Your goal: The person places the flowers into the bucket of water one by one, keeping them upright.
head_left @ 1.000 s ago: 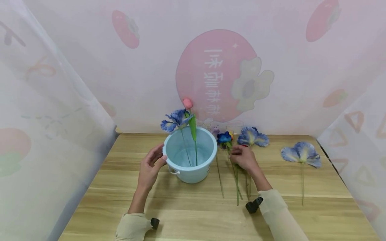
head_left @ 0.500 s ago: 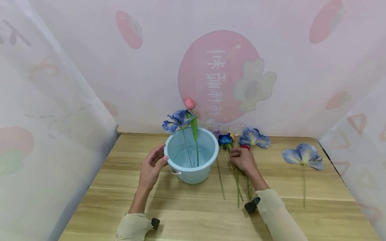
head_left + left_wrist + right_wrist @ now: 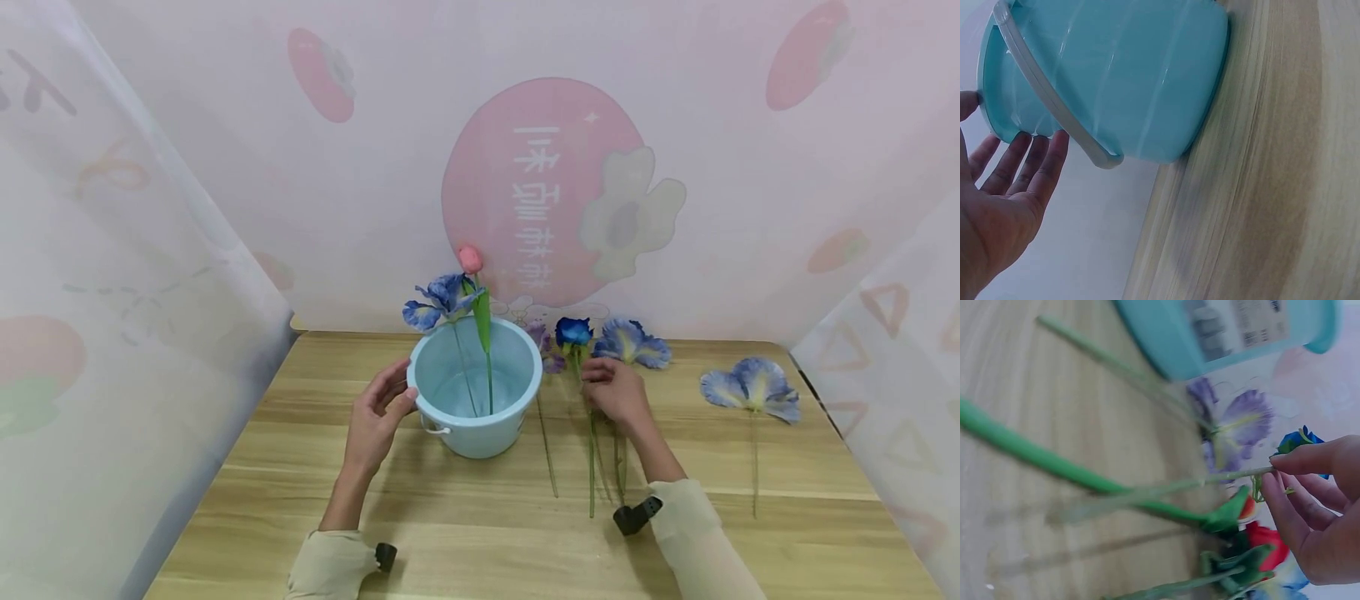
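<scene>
A light blue bucket stands on the table, holding a blue iris and a pink tulip. My left hand rests at its left rim; in the left wrist view the fairly straight fingers touch the outside, beside the white handle. To the right of the bucket, my right hand pinches the stem of a blue rose between thumb and fingertips. A red rose and a flower on a thick green stem lie below that hand in the right wrist view.
Between bucket and right hand lies a purple iris. One blue iris lies behind the right hand, another at the table's right. A printed cloth hangs behind the wooden table.
My right hand has shifted slightly right and raised the blue rose, whose bloom is now higher and farther right. The left hand and bucket have stayed in place.
</scene>
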`<state>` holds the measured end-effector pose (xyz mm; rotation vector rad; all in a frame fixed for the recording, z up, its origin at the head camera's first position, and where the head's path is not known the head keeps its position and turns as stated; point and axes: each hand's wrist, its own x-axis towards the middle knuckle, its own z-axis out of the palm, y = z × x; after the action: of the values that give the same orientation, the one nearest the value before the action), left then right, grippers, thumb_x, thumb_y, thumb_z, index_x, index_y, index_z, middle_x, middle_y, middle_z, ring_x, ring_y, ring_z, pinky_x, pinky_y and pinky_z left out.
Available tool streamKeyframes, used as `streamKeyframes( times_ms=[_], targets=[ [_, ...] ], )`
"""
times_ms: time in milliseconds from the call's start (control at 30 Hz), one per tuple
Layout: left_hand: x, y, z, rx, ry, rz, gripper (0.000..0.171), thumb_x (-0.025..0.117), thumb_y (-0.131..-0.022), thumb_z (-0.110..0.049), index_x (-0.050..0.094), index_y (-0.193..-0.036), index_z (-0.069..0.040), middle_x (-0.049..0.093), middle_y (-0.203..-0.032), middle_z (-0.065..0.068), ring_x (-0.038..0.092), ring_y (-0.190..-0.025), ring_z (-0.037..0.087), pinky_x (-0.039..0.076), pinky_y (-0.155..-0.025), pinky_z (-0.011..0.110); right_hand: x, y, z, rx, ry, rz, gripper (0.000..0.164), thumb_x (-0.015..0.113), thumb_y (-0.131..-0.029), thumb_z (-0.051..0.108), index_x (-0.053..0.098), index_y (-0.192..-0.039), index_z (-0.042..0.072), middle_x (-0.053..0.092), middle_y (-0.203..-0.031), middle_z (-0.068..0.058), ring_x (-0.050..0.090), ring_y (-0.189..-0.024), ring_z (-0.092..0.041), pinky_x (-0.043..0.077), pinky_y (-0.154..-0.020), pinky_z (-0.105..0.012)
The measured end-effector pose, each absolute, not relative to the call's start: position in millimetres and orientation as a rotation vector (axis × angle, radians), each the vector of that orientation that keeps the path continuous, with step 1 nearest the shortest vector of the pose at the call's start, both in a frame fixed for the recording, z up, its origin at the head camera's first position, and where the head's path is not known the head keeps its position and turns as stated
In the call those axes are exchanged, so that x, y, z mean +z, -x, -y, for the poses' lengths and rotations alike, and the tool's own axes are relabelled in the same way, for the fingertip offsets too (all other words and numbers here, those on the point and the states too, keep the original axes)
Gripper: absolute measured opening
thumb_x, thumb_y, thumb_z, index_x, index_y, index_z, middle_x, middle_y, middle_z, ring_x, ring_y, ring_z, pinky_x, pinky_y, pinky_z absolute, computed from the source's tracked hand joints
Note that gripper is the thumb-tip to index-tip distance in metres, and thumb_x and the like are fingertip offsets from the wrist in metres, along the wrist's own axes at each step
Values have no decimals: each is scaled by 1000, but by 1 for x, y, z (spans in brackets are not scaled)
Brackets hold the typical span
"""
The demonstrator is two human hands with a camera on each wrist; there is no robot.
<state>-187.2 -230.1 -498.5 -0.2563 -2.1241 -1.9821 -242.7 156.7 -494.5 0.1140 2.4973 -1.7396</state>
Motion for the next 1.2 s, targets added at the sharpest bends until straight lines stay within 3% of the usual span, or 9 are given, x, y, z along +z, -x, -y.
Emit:
streamKeyframes(
  times_ms=[133, 367, 567, 700, 867, 1100, 1200],
  targets=[
    [-498, 187, 230, -1990, 256, 2117, 51, 68, -106, -11, 55, -154, -5, 61, -149, 22, 68, -124, 16, 67, -90, 26, -477, 238, -160, -1834, -102, -2465, 43, 67, -99, 2, 64, -142, -1, 67, -138, -28, 72, -110, -29, 68, -83, -37],
    [-499, 188, 230, -1989, 250, 2115, 51, 68, -106, -10, 55, -154, -4, 60, -149, 24, 68, -123, 14, 66, -90, 25, -453, 232, -160, -1956, -5, -2469, 42, 70, -98, -1, 65, -139, -4, 67, -135, -31, 73, -105, -19, 66, -77, -25],
    [-499, 188, 230, -1982, 251, 2118, 50, 67, -106, -10, 55, -154, -3, 59, -149, 27, 68, -124, 13, 66, -90, 24, -436, 229, -158, -1978, 86, -2550, 41, 73, -97, 3, 67, -138, -2, 70, -133, -28, 73, -111, -25, 64, -79, -18],
    [-499, 188, 230, -1979, 250, 2123, 50, 67, -106, -10, 55, -154, -3, 60, -149, 26, 68, -123, 11, 66, -89, 24, -422, 229, -153, -2004, 114, -2555, 40, 74, -98, 6, 69, -138, 2, 71, -132, -25, 74, -111, -24, 66, -80, -20],
    [-499, 188, 230, -1977, 250, 2124, 51, 68, -106, -10, 55, -154, -4, 60, -149, 25, 68, -123, 14, 66, -89, 24, -405, 230, -143, -2070, 142, -2514, 40, 73, -99, 4, 69, -138, 4, 72, -131, -21, 75, -101, -13, 67, -80, -23],
    [-499, 188, 229, -1982, 250, 2115, 51, 68, -105, -10, 55, -154, -3, 61, -148, 25, 68, -123, 15, 66, -89, 24, -384, 232, -127, -2151, 206, -2521, 41, 74, -97, 3, 70, -138, 4, 72, -129, -23, 73, -112, -31, 66, -79, -21],
    [-499, 188, 229, -1982, 254, 2111, 50, 68, -106, -10, 55, -154, -3, 60, -148, 26, 68, -123, 14, 66, -90, 24, -377, 234, -121, -2200, 230, -2498, 41, 74, -96, 1, 70, -137, 4, 72, -128, -21, 73, -108, -25, 67, -79, -22]
  ],
)
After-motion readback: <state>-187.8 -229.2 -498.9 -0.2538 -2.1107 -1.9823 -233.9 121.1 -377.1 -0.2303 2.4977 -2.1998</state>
